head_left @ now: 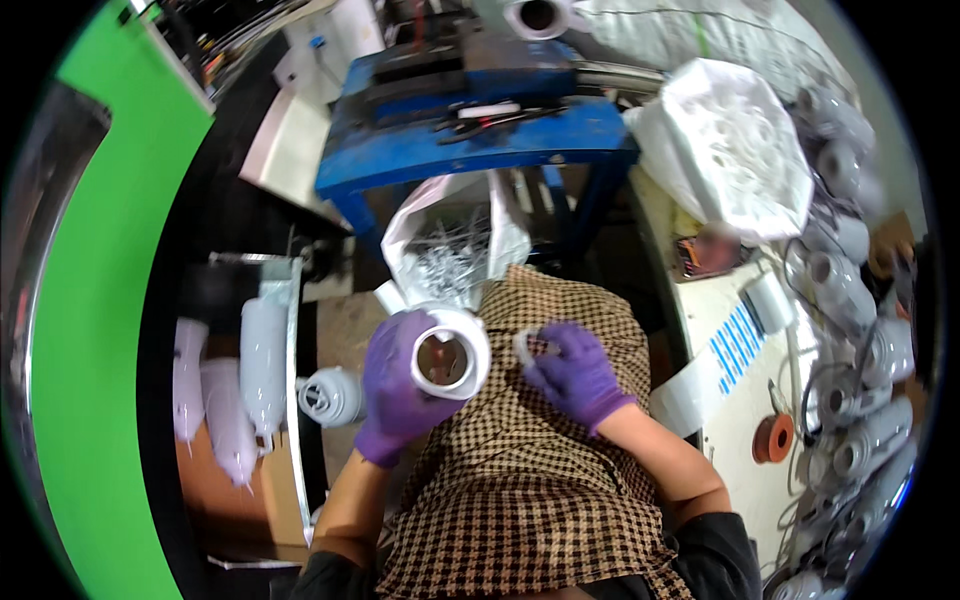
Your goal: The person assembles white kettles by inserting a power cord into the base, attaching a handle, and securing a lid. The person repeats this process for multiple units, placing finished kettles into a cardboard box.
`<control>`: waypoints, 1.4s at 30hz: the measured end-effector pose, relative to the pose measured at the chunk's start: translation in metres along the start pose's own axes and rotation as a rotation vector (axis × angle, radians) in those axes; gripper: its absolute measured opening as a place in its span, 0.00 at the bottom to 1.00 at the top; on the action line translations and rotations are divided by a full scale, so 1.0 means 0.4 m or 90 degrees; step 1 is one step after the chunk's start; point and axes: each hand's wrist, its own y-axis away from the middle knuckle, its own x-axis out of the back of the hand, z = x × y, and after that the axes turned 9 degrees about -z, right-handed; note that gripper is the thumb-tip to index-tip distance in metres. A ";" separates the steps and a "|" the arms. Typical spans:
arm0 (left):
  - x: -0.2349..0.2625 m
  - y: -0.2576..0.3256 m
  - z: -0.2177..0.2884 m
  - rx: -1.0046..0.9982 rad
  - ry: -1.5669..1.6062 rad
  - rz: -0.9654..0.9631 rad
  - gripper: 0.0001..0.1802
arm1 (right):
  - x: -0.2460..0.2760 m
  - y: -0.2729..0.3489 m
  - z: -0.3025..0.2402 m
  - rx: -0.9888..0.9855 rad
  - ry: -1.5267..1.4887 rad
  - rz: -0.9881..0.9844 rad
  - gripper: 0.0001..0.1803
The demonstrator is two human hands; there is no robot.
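Purple gloves cover both my hands. My left hand (393,385) is closed round a hollow white plastic housing (478,350), its round mouth facing up toward me. Over my checked apron (520,480), my right hand (578,372) pinches a small white plastic ring (523,347), partly hidden by the fingers. The ring and the housing are apart. Left of my left hand is another pale housing (332,397) with an open, ribbed end. Just beyond the held housing sits a white sack (405,235) of thin translucent plastic scraps.
A blue metal bench (440,165) with tools stands ahead. At right, a white table (735,420) bears a bag (690,165) of white rings, a label sheet (740,345) and a brown spool (773,438). Several grey housings (860,455) line its far side. More bottle-shaped pieces (262,360) lie at left.
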 end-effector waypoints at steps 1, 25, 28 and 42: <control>-0.001 -0.002 -0.002 0.025 0.019 -0.032 0.43 | 0.001 -0.024 -0.010 0.011 -0.116 0.072 0.08; -0.039 -0.066 0.034 -0.116 0.076 -0.059 0.42 | 0.124 -0.174 -0.143 -0.035 -0.250 -0.187 0.08; -0.055 -0.071 0.038 -0.095 0.093 -0.094 0.44 | 0.108 -0.168 -0.153 -0.077 -0.222 -0.191 0.10; -0.088 -0.022 0.019 -0.222 -0.044 -0.139 0.51 | 0.091 -0.078 -0.157 -0.031 -0.314 -0.223 0.15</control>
